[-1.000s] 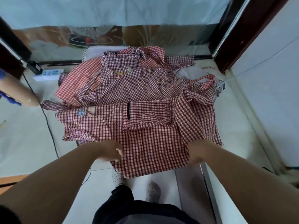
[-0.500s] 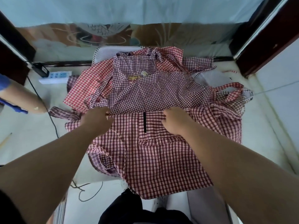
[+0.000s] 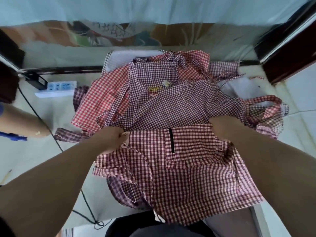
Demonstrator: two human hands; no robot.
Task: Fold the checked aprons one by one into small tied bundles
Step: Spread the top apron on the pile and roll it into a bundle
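Heap of aprons [image 3: 153, 100] covers the counter [image 3: 130, 56]; the top apron [image 3: 184, 182] hangs over its near edge. My left hand [image 3: 111, 139] and right hand [image 3: 222, 129] each pinch its folded far edge. I judge the first fold is in hand; next, fold it narrower.

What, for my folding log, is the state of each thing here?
Top apron: spread flat, untied, not yet bundled.
Left hand: grips the apron's far edge.
Right hand: grips the same edge.
Pile: loose, unfolded aprons under the top one.
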